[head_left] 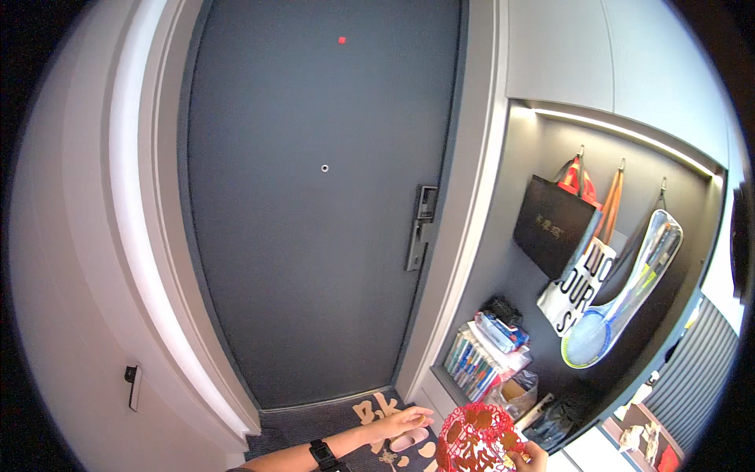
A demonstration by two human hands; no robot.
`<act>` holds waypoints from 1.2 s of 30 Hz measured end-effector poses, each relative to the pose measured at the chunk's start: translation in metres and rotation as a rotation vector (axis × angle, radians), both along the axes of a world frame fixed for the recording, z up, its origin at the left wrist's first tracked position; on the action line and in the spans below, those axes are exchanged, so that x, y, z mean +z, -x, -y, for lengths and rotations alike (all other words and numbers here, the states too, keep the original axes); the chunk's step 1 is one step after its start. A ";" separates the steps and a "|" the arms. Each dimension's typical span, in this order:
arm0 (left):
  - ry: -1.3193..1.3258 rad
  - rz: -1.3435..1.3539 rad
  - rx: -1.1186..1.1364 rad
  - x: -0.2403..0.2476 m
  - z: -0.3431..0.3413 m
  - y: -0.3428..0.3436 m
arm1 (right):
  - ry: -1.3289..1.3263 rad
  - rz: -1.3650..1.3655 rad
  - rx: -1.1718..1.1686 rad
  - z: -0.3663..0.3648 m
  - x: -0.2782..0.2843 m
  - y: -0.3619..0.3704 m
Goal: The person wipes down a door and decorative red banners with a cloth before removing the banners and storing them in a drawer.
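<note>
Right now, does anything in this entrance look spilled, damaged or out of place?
Nothing looks clearly spilled or damaged. Only the packages piled loosely on the books look untidy; the red openwork decoration is in your right hand.

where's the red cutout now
In the head view, the red cutout is at the bottom, right of centre, in the right hand, near the left hand.

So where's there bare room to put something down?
The dark mat looks bare at its left, between the foot of the grey door and the left forearm. A pale slipper lies farther right. The niche is crowded: books and bags below, more bags and a racket hanging. The right hand is busy holding the red cut-out.
</note>
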State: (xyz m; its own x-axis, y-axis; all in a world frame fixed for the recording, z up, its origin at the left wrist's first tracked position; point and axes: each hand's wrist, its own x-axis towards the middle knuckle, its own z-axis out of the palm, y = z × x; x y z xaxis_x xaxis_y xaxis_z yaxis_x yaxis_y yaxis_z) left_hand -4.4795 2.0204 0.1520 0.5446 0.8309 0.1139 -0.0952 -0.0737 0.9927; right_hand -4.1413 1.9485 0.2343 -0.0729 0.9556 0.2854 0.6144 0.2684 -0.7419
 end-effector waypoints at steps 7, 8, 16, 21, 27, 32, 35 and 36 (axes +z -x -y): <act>-0.245 -0.249 -0.064 -0.030 0.026 -0.139 | -0.015 -0.160 -0.238 0.111 -0.020 -0.109; -0.254 -0.162 -0.107 -0.040 0.029 -0.165 | -0.071 -0.162 -0.234 0.133 -0.022 -0.129; 0.140 -0.010 -0.429 -0.004 0.084 -0.413 | -0.280 -0.158 -0.600 0.244 -0.021 -0.320; 0.097 -0.081 -0.536 0.005 0.134 -0.599 | -0.261 -0.309 -0.822 0.342 -0.010 -0.446; -0.060 -0.070 -0.601 0.031 0.189 -0.774 | -0.531 -0.612 -1.004 0.437 -0.039 -0.584; 0.143 0.095 -0.721 0.049 0.210 -0.890 | -0.528 -0.790 -0.998 0.482 -0.101 -0.660; 0.206 0.187 -0.791 0.054 0.217 -0.951 | -0.440 -0.935 -0.909 0.477 -0.129 -0.698; 0.240 0.235 -0.798 0.054 0.217 -0.971 | -0.447 -1.051 -0.909 0.474 -0.125 -0.711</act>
State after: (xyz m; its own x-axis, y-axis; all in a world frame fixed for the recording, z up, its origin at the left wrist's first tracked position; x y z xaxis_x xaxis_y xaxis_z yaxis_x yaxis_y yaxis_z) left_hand -3.5086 1.8030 0.2057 0.9597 0.2260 0.1671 -0.2337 0.3112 0.9212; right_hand -3.4302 1.4748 0.1093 0.9205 0.3767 0.1040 -0.0674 0.4152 -0.9072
